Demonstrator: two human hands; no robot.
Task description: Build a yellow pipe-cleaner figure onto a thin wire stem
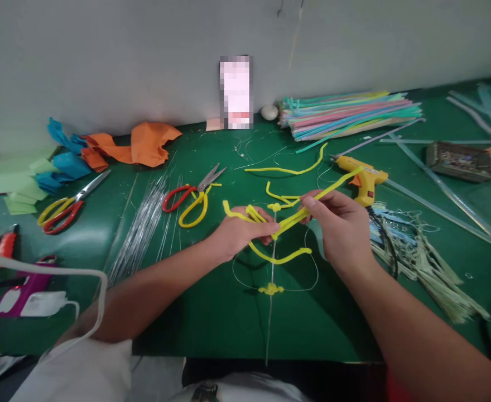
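My left hand (239, 234) pinches several yellow pipe cleaners (287, 258) where they meet a thin upright wire (271, 312). Closed around one long yellow pipe cleaner (333, 188), my right hand (341, 226) holds it slanting up to the right. The two hands almost touch above the green table (212, 312). A small yellow knot (270, 289) sits lower on the wire, with thin wire loops on both sides.
Red-and-yellow scissors (191, 202) and a bundle of thin wires (143, 229) lie left of my hands; a second pair of scissors (67, 205) lies farther left. A yellow glue gun (365, 181) is to the right, coloured pipe cleaners (346, 114) at the back, paper scraps (103, 148) back left.
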